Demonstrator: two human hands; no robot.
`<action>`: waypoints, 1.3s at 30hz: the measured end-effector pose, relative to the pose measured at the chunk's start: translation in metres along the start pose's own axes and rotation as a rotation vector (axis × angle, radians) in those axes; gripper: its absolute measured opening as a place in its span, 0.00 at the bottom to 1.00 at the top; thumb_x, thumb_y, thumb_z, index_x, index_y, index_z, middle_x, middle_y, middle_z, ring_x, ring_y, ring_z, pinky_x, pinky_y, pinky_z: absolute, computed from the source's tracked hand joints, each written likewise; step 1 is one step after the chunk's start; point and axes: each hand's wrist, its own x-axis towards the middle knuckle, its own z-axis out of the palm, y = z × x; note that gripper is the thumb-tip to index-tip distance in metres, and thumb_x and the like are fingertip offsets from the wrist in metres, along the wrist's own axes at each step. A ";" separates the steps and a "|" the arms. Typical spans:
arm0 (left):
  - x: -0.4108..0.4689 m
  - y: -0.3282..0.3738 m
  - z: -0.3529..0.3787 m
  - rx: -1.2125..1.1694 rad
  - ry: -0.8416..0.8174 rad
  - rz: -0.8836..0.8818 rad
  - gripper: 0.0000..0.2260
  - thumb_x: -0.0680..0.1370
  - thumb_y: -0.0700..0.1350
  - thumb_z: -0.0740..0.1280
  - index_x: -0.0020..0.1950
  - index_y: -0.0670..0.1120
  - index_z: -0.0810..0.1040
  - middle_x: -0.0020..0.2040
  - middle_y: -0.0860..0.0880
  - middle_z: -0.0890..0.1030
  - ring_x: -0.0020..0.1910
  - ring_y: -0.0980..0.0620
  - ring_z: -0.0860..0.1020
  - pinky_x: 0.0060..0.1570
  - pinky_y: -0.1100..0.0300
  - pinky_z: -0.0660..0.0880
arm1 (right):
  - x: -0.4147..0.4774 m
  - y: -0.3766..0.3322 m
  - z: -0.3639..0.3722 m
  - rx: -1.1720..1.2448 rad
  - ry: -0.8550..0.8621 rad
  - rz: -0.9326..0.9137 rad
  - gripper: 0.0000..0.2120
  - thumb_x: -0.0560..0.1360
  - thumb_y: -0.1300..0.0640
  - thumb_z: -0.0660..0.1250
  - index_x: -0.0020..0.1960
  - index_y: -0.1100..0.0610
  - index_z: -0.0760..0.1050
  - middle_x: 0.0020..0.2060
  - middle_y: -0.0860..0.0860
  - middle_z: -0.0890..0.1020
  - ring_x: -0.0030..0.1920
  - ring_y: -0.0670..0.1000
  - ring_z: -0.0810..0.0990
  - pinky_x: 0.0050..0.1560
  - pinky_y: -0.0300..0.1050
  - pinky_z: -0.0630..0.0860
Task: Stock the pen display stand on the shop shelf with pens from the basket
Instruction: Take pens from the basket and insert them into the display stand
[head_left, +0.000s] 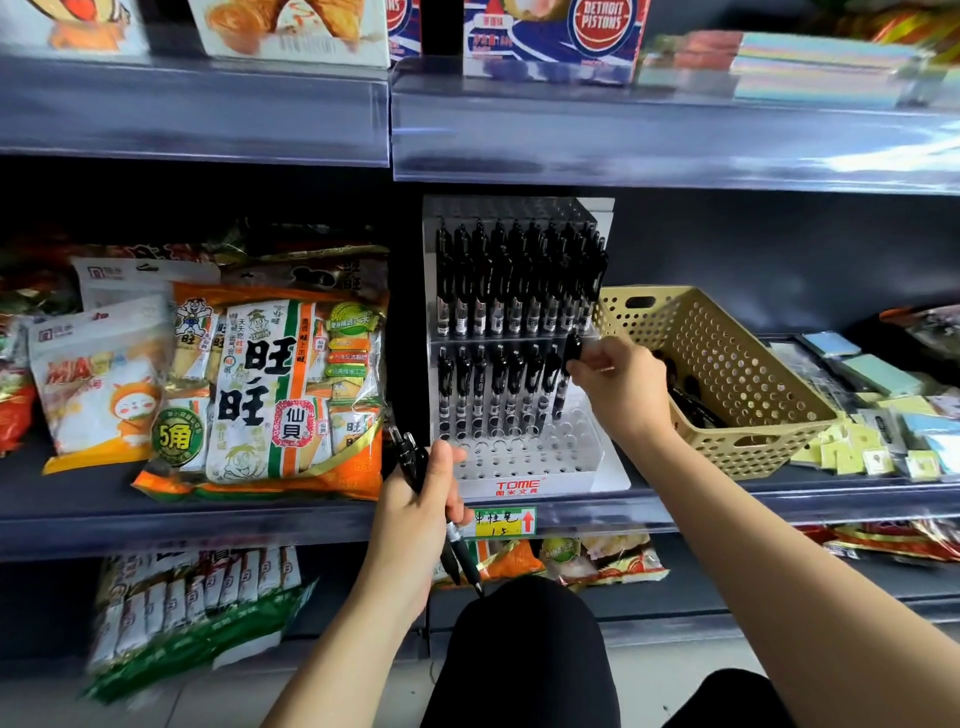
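A clear acrylic pen display stand (524, 470) with a red TOME label stands on the middle shelf. Its upper tier is full of black pens (514, 280); the lower tier holds one row, with empty holes in front. My right hand (621, 382) pinches a black pen (563, 379) at its top, the tip down at the right end of that lower row. My left hand (415, 512) grips a small bunch of black pens (441, 519) below and left of the stand. The beige perforated basket (727, 364) sits right of the stand with a few pens inside.
Snack bags (270, 389) crowd the shelf left of the stand. Sticky notes and small stationery packs (878, 410) lie right of the basket. A price tag (501, 521) hangs on the shelf edge. More snack packs fill the shelf below; my dark-clothed knee (524, 654) is at the bottom.
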 end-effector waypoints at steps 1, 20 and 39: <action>0.000 -0.001 0.000 0.003 0.000 -0.001 0.19 0.73 0.58 0.58 0.47 0.44 0.77 0.25 0.55 0.66 0.26 0.57 0.69 0.37 0.60 0.71 | -0.001 0.003 0.002 -0.040 -0.038 0.010 0.02 0.74 0.59 0.68 0.43 0.58 0.78 0.36 0.48 0.78 0.35 0.45 0.74 0.32 0.32 0.65; -0.001 -0.005 0.006 -0.080 -0.028 -0.054 0.18 0.72 0.58 0.60 0.53 0.50 0.81 0.39 0.50 0.77 0.39 0.56 0.78 0.52 0.50 0.78 | -0.046 -0.003 0.001 -0.010 -0.206 -0.122 0.04 0.75 0.59 0.67 0.42 0.57 0.79 0.33 0.47 0.80 0.29 0.41 0.74 0.31 0.34 0.71; -0.016 0.006 0.024 0.024 -0.148 -0.080 0.11 0.75 0.57 0.60 0.46 0.61 0.83 0.50 0.59 0.83 0.51 0.64 0.79 0.45 0.67 0.73 | -0.098 -0.023 0.003 0.372 -0.670 -0.095 0.05 0.77 0.61 0.65 0.43 0.54 0.75 0.33 0.46 0.78 0.33 0.45 0.79 0.35 0.37 0.77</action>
